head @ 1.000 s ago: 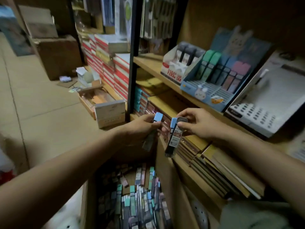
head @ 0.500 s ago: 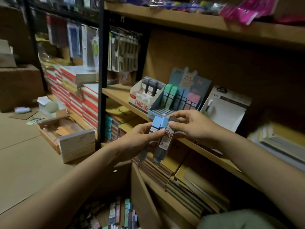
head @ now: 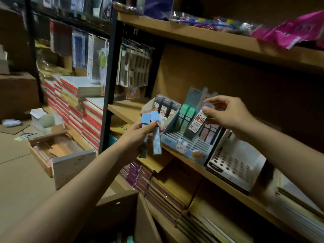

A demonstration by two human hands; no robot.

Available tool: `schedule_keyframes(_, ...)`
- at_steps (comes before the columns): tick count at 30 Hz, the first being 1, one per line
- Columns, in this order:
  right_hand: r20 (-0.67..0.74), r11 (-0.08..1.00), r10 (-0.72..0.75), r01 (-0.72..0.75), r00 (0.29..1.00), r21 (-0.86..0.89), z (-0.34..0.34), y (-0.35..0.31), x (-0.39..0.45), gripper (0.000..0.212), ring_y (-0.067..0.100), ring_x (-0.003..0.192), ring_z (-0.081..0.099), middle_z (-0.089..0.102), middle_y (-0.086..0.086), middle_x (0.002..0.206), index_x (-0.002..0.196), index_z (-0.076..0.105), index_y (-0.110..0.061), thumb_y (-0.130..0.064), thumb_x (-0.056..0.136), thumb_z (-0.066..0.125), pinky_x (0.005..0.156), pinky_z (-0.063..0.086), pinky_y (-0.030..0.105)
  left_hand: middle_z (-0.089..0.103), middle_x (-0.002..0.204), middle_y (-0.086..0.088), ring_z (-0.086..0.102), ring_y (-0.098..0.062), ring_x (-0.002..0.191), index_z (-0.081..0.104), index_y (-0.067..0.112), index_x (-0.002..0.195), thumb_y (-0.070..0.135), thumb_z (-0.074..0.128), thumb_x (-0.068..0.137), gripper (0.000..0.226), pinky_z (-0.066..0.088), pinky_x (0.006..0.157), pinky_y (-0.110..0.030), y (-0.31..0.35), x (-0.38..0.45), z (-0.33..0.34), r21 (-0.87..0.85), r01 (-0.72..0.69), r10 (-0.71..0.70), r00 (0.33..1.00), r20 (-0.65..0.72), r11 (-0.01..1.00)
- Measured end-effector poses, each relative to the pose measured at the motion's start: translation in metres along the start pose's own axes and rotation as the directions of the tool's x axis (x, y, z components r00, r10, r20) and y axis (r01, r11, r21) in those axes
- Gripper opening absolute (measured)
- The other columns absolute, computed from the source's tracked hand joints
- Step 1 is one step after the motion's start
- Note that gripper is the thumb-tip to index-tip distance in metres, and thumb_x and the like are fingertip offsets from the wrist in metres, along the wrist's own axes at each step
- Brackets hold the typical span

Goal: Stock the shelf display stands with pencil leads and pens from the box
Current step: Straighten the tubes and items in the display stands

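My left hand (head: 138,135) grips two blue-capped pencil lead cases (head: 152,132) in front of the middle shelf. My right hand (head: 226,113) pinches the top of a dark lead case (head: 195,125) with a red-and-white label, holding it tilted over the slots of the blue rabbit display stand (head: 184,148). Two green-capped cases (head: 185,118) stand in that stand. Left of it, a white display box (head: 150,106) holds three dark lead cases. A white stand with round holes (head: 233,162) sits to the right. Only a corner of the cardboard stock box (head: 122,216) shows below my left arm.
Wooden shelves (head: 219,174) carry stacked notebooks below and bagged goods above. A black upright post (head: 108,102) divides the shelving. Red-edged book stacks (head: 84,109) and an open carton (head: 57,155) sit on the floor to the left.
The view rose from the box to the shelf. My right hand carried the dark lead case up and right to the blue stand, while my left hand kept the blue-capped cases.
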State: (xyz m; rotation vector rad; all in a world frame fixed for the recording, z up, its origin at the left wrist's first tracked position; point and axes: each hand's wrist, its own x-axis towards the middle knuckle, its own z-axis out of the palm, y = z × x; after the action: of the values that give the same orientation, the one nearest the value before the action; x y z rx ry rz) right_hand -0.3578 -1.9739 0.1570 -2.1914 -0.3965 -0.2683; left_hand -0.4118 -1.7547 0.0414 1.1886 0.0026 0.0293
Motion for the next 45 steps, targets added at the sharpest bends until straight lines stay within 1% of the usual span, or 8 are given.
schedule_keyframes(5, -0.115, 0.945, -0.229, 0.192, 0.967, -0.265, 0.03, -0.016, 0.046, 0.015, 0.01, 0.089, 0.066, 0.069, -0.01, 0.092, 0.1, 0.071, -0.028, -0.025, 0.085, 0.074, 0.083, 0.059, 0.038, 0.075, 0.085, -0.003, 0.069, -0.013, 0.069, 0.057, 0.012, 0.118, 0.03, 0.052, 0.098, 0.026, 0.047, 0.068, -0.03, 0.0, 0.015, -0.015, -0.117, -0.001, -0.005, 0.999, -0.052, 0.993)
schedule_keyframes(9, -0.193, 0.927, -0.297, 0.234, 0.935, -0.293, 0.053, -0.022, 0.081, 0.013, 0.018, 0.099, 0.063, 0.07, -0.008, 0.093, 0.1, 0.072, -0.029, -0.029, 0.087, 0.072, 0.087, 0.056, 0.041, 0.074, 0.086, -0.004, 0.069, -0.011, 0.065, 0.057, 0.011, 0.12, 0.031, 0.051, 0.099, 0.029, 0.048, 0.05, -0.02, 0.005, 0.023, -0.028, -0.192, -0.019, 0.004, 0.997, -0.076, 0.981)
schedule_keyframes(14, -0.2, 0.891, -0.298, 0.197, 0.933, -0.41, 0.074, -0.01, 0.105, 0.014, 0.019, 0.1, 0.062, 0.071, -0.003, 0.097, 0.101, 0.074, -0.022, -0.024, 0.087, 0.071, 0.087, 0.052, 0.031, 0.07, 0.085, -0.005, 0.057, -0.005, 0.048, 0.057, 0.005, 0.123, 0.032, 0.051, 0.1, 0.036, 0.04, 0.043, -0.016, 0.002, 0.027, -0.042, -0.193, -0.001, -0.026, 0.99, -0.138, 0.981)
schedule_keyframes(18, -0.18, 0.881, -0.266, 0.163, 0.947, -0.445, 0.084, 0.004, 0.11, 0.018, 0.008, 0.087, 0.055, 0.072, -0.002, 0.098, 0.103, 0.075, -0.018, -0.021, 0.085, 0.074, 0.065, 0.033, 0.005, 0.068, 0.076, -0.001, 0.047, -0.006, 0.051, 0.056, 0.002, 0.126, 0.025, 0.048, 0.101, 0.035, 0.035, 0.051, -0.018, -0.003, 0.026, -0.04, -0.222, 0.072, -0.105, 0.985, -0.139, 0.972)
schedule_keyframes(23, -0.097, 0.852, -0.266, 0.187, 0.959, -0.49, 0.093, 0.008, 0.11, 0.022, 0.012, 0.09, 0.063, 0.073, 0.001, 0.102, 0.105, 0.075, -0.016, -0.02, 0.083, 0.076, 0.081, 0.052, 0.028, 0.066, 0.083, -0.003, 0.049, -0.008, 0.057, 0.056, 0.006, 0.125, 0.022, 0.047, 0.101, 0.03, 0.034, 0.059, -0.022, 0.0, 0.024, -0.034, -0.175, 0.071, -0.092, 0.989, -0.115, 0.982)
schedule_keyframes(35, -0.058, 0.708, -0.195, 0.099, 0.979, -0.7, 0.101, 0.019, 0.11, 0.016, 0.021, 0.091, 0.065, 0.071, 0.002, 0.089, 0.087, 0.074, -0.018, -0.034, 0.088, 0.071, 0.087, 0.053, 0.047, 0.069, 0.077, -0.001, 0.048, -0.008, 0.057, 0.057, 0.009, 0.124, 0.022, 0.049, 0.101, 0.029, 0.037, 0.057, -0.02, -0.007, 0.028, -0.035, -0.2, 0.083, -0.106, 0.988, -0.11, 0.976)
schedule_keyframes(42, -0.102, 0.882, -0.265, 0.199, 0.959, -0.426, 0.084, 0.013, 0.09, 0.019, 0.011, 0.084, 0.064, 0.072, -0.001, 0.097, 0.102, 0.074, -0.014, -0.025, 0.096, 0.059, 0.075, 0.053, 0.029, 0.073, 0.1, -0.004, 0.063, -0.005, 0.062, 0.06, 0.014, 0.118, 0.027, 0.055, 0.097, 0.025, 0.044, 0.051, -0.018, -0.01, 0.024, -0.03, -0.031, 0.031, -0.031, 0.999, -0.011, 0.999)
schedule_keyframes(45, 0.109, 0.99, -0.122, 0.13, 0.986, -0.064, 0.078, 0.008, 0.057, 0.014, 0.008, 0.076, 0.067, 0.072, -0.003, 0.09, 0.104, 0.071, -0.018, -0.023, 0.095, 0.061, 0.068, 0.057, 0.023, 0.072, 0.103, -0.006, 0.065, -0.012, 0.077, 0.063, 0.018, 0.112, 0.029, 0.057, 0.095, 0.021, 0.048, 0.064, -0.024, -0.01, 0.021, -0.024, 0.076, -0.02, 0.02, 1.0, 0.0, 0.997)
